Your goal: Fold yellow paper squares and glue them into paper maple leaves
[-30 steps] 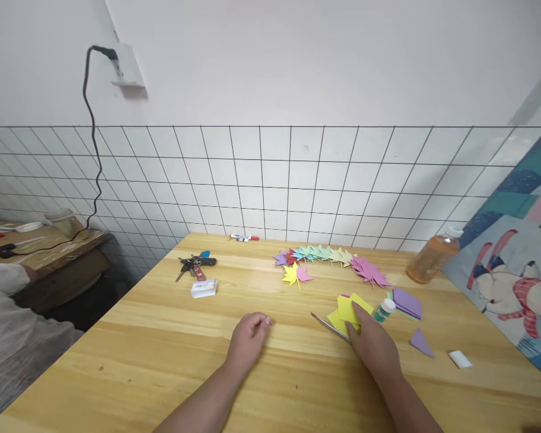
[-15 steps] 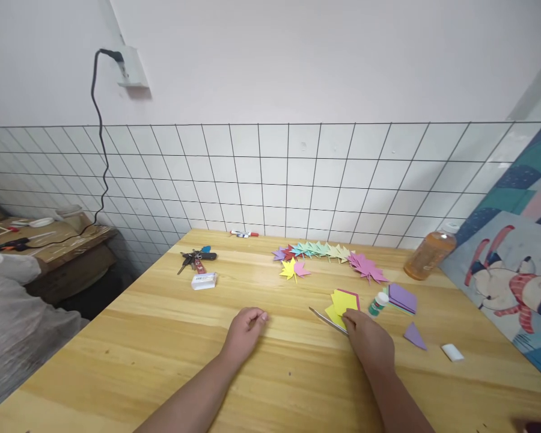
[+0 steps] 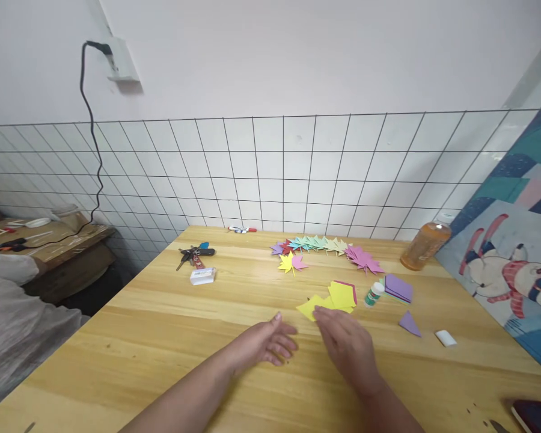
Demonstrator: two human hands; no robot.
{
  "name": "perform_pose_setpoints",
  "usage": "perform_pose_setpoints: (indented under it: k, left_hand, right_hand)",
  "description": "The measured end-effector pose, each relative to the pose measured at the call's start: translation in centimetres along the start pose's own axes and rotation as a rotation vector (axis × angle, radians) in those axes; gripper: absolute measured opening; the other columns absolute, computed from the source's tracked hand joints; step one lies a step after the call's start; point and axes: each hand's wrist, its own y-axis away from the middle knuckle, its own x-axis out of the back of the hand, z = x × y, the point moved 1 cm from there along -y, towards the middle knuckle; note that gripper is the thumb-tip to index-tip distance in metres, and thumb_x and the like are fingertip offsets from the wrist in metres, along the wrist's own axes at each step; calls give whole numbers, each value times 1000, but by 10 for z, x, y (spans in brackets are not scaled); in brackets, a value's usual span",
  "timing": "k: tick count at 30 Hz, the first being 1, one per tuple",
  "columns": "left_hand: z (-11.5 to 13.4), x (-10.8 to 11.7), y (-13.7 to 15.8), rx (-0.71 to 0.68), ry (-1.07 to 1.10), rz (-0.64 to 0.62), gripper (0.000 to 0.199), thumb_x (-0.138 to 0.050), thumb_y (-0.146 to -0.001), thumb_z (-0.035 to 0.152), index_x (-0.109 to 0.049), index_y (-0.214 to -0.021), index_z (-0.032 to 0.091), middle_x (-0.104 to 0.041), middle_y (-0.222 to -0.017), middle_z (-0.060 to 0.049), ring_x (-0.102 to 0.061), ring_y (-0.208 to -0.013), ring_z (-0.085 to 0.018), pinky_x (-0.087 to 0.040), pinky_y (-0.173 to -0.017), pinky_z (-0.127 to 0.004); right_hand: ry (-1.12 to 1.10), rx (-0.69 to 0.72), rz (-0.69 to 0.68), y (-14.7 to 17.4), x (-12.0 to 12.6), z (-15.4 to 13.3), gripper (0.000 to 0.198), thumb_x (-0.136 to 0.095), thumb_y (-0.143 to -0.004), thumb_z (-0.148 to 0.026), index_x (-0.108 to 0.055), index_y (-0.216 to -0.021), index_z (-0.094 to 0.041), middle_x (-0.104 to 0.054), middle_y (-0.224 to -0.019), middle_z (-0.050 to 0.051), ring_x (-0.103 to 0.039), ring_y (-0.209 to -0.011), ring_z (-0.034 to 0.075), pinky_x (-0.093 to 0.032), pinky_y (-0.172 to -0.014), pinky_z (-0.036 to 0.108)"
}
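My left hand (image 3: 265, 346) hovers palm inward over the wood, its fingers spread and nothing in them. Across from it, my right hand (image 3: 349, 346) has its fingers together at the near edge of a yellow paper square (image 3: 307, 307), gripping it; the thumb is hidden. Just behind lies a small stack of yellow squares (image 3: 342, 293) with a magenta sheet showing at its edge. A green glue bottle with a white cap (image 3: 374, 294) stands right of the stack. Folded paper leaves in several colours (image 3: 315, 243) form an arc farther back, with a yellow and pink piece (image 3: 292, 262) in front.
Purple paper squares (image 3: 397, 287), a purple triangle (image 3: 409, 323) and a white eraser (image 3: 445, 338) lie at right. An amber bottle (image 3: 426, 243) stands near a picture panel. Keys (image 3: 196, 255), a small white box (image 3: 202, 276) and a marker (image 3: 242, 229) are at left. Another person's sleeve (image 3: 18, 337) shows.
My left hand has moved right and opened. My right hand has shifted slightly left with a yellow square now at its fingertips. The thin metal tool beside it is no longer visible.
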Motion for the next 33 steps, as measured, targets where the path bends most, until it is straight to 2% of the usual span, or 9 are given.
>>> perform_pose_setpoints:
  k: [2,6,9,12,16,21,26,30,33]
  left_hand:
    - [10,-9,0,28,202,-8,55,-43,-80,60,-62,-100,13,-67,-91,-13,-63,-79,-18,-47,-70,-28]
    - [21,-9,-12,-251,232,150,29,-64,-74,39,-62,-82,12,-64,-75,-6,-59,-66,-12,-46,-65,-22]
    - [11,2,-28,-281,5,273,30,-64,-72,41,-61,-74,12,-56,-57,1,-48,-47,-8,-36,-44,-18]
    - [-3,11,-41,-391,-132,283,31,-62,-74,42,-62,-77,12,-58,-62,0,-50,-53,-8,-40,-51,-18]
    - [-14,14,-50,-329,-258,276,35,-57,-76,47,-60,-80,13,-51,-55,3,-44,-43,-7,-36,-43,-18]
    - [-12,10,-48,-371,-321,243,39,-46,-83,50,-59,-72,14,-51,-59,1,-47,-50,-9,-38,-49,-20]
    - [-9,5,-43,-452,-481,231,32,-58,-76,45,-65,-82,14,-62,-73,-4,-53,-67,-14,-41,-62,-22]
    - [-10,7,-44,-448,-507,280,32,-59,-75,45,-68,-83,15,-66,-75,-4,-55,-66,-15,-41,-60,-23]
    - [-13,8,-45,-414,-505,294,32,-58,-75,44,-68,-84,15,-65,-73,-4,-54,-65,-15,-41,-58,-23]
  right_hand:
    - [-66,152,-38,-9,-1,-23,30,-44,-86,-12,-62,-108,-24,-66,-109,2,-59,-99,15,-43,-92,30]
    - [-104,208,-67,-19,-13,-46,28,-46,-85,-11,-63,-104,-24,-67,-103,2,-59,-89,16,-47,-84,32]
    - [-108,110,-75,-16,-26,-42,27,-49,-82,-12,-64,-100,-26,-65,-107,3,-58,-87,18,-48,-79,33]
    - [-186,-3,-72,-11,-38,-29,22,-54,-79,-15,-67,-90,-29,-61,-115,2,-55,-100,21,-45,-86,40]
    - [-420,-224,-92,-9,-53,-11,10,-58,-77,-22,-68,-79,-26,-57,-121,5,-52,-109,23,-40,-94,45]
    - [-764,-515,-191,-9,-66,-3,14,-55,-80,-29,-66,-76,-21,-67,-96,8,-62,-90,21,-51,-75,32]
    - [-826,-600,-195,-9,-62,-6,15,-55,-80,-30,-65,-77,-20,-67,-88,7,-62,-83,20,-51,-70,29]
    - [-852,-657,-189,-8,-59,-8,17,-56,-79,-34,-64,-81,-19,-67,-87,7,-63,-80,20,-51,-72,31]
    - [-857,-722,-146,-6,-60,-9,27,-58,-76,-36,-61,-98,-19,-67,-90,7,-63,-82,20,-52,-69,30]
